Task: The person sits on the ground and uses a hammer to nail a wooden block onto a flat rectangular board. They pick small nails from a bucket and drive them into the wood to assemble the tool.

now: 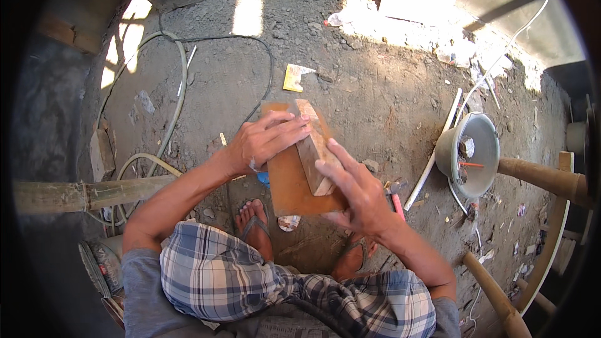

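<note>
between the hands is one brown board [285, 181], one wooden block [310, 156] on it. the right hand [362, 197] grips its near right corner; the left hand [266, 143] clasps its left edge. both things seem light, stiff, best held by edges. beyond: one grey bucket [446, 153], one yellow packet [292, 79].

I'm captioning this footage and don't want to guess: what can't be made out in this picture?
All in the head view:
Orange-brown board: underside hidden, facing away from the camera.
Wooden block: the face turned toward the board is hidden by the block itself.
Right grip: slightly blurred; any fingertips beneath the board are hidden by it.
Pink-handled tool: head too small to identify.
Bamboo pole: far end lost at the dark left edge.
</note>
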Motion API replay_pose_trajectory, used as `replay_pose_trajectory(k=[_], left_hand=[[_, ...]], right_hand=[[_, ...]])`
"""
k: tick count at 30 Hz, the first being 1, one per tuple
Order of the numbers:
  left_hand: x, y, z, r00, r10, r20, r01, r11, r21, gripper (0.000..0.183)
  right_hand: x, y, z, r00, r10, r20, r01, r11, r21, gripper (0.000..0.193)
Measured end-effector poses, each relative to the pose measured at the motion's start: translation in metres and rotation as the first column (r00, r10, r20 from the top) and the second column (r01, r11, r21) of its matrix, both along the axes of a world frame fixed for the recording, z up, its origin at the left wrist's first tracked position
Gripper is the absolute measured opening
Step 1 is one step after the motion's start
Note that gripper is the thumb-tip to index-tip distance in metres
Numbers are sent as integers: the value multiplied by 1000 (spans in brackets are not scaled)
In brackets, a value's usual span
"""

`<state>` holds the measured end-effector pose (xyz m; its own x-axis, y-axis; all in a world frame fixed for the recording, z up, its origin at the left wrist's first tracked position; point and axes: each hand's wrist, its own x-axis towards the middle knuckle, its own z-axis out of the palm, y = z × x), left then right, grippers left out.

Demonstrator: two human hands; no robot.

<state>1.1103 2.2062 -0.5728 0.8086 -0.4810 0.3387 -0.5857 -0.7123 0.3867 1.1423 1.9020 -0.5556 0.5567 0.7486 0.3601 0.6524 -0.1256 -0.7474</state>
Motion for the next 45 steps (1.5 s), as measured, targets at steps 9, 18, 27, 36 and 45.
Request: replay_pose_trajectory(k=[9,18,27,36,45], left_hand=[[22,-17,22,450,50,-892,-82,997,14,56],[29,-6,-103,77,321,-944,-3,947,322,52],[37,12,-162,-83,205,-975,-138,967,215,52],[42,15,-162,-108,116,-987,-153,979,132,52],[23,7,-142,-47,271,-961,-318,908,272,87]], right_hand=[[7,2,-72,371,86,-925,149,977,151,68],[-1,5,-214,28,-4,-1000,111,994,-1,66],[23,11,-242,521,-225,-824,67,972,-224,56],[21,15,-239,520,-280,-807,112,959,-261,58],[22,23,-232,566,-312,-763,154,949,-274,55]])
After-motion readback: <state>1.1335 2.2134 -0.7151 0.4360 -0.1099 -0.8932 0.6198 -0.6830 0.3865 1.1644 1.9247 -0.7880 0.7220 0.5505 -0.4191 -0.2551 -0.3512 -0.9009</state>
